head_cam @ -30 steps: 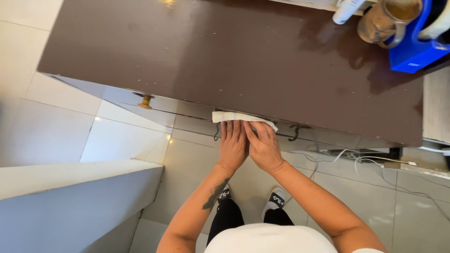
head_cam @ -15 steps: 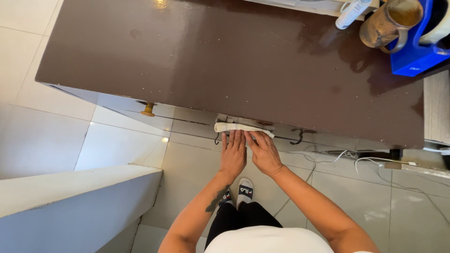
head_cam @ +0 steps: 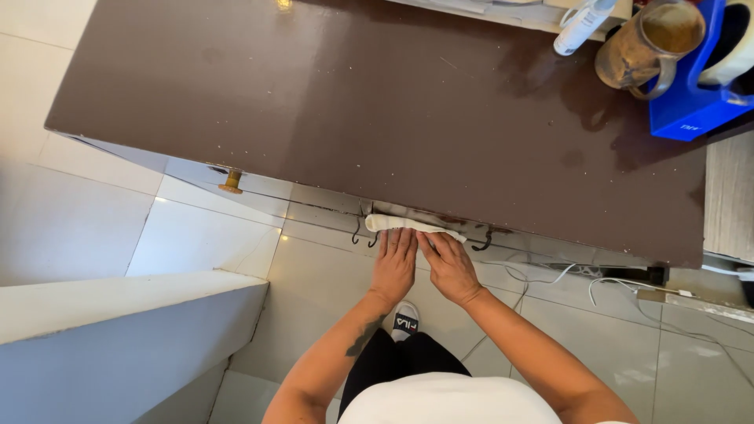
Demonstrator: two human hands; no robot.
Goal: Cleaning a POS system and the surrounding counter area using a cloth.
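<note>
A folded white cloth lies pressed against the front edge of a dark brown table. My left hand rests flat with its fingertips on the cloth's left part. Beside it, my right hand touches the cloth's right end with its fingertips. Both hands sit side by side just below the table edge, fingers extended. Small metal hooks hang under the edge next to the cloth.
At the table's far right stand a brown glass mug, a blue container and a white tube. A brass knob sticks out under the edge. Cables run across the tiled floor. A grey ledge is at lower left.
The view has shifted slightly, so the table edge and cloth sit lower in the frame. My hands have stayed on the cloth, pressing it along the table edge.
</note>
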